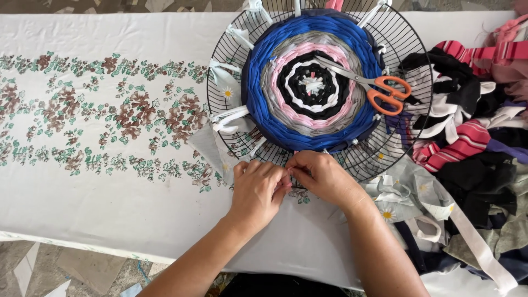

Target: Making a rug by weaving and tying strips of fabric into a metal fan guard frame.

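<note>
- Where the view begins at the left, you see a white cloth (99, 203) with a band of brown flowers and green leaves covering the tabletop.
- Your left hand (257, 190) rests on that cloth just below the rim of the wire frame, its fingers curled narrow and pinching a small pink bit of fabric strip (287, 175) together with the other hand.
- Above your hands lies a round black wire frame (231, 60), with white fabric strips tied from the rim towards the centre.
- Inside it sits the round woven mat (308, 129), ringed from the centre outwards in white, black, pink, grey and blue.
- Your right hand (324, 177) meets the left at the frame's near edge, fingertips closed on the same bit of strip; how much of it each hand holds, you cannot tell.
- A pair of scissors with orange handles (388, 93) lies on the mat's right side, blades pointing towards the centre.
- At the far right lies a loose heap of fabric strips (473, 143) in black, white, striped red, grey and purple.
</note>
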